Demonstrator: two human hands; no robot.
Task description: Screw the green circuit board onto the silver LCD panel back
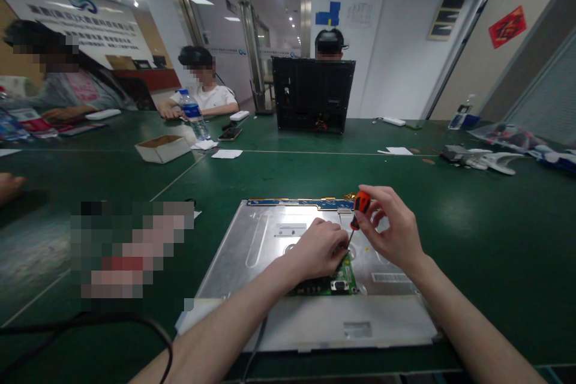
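Note:
A metal-backed display panel (234, 258) lies flat on the green table, with a blue circuit strip (292, 203) along its far edge. On its middle sits a green circuit board (321, 287), partly covered by my left hand (320, 246). An orange and black screwdriver (361, 201) is pinched by the handle in my right hand (396, 225), its shaft slanting down toward the board. My left fingers are curled together around the tip of that shaft; what they grip there is hidden.
A black cable (135, 317) loops at lower left. Across the table are an open box (162, 149), a water bottle (194, 114), an upright black monitor housing (314, 96) and plastic parts (481, 159). Several people sit around; another person's hand (9, 187) shows at far left.

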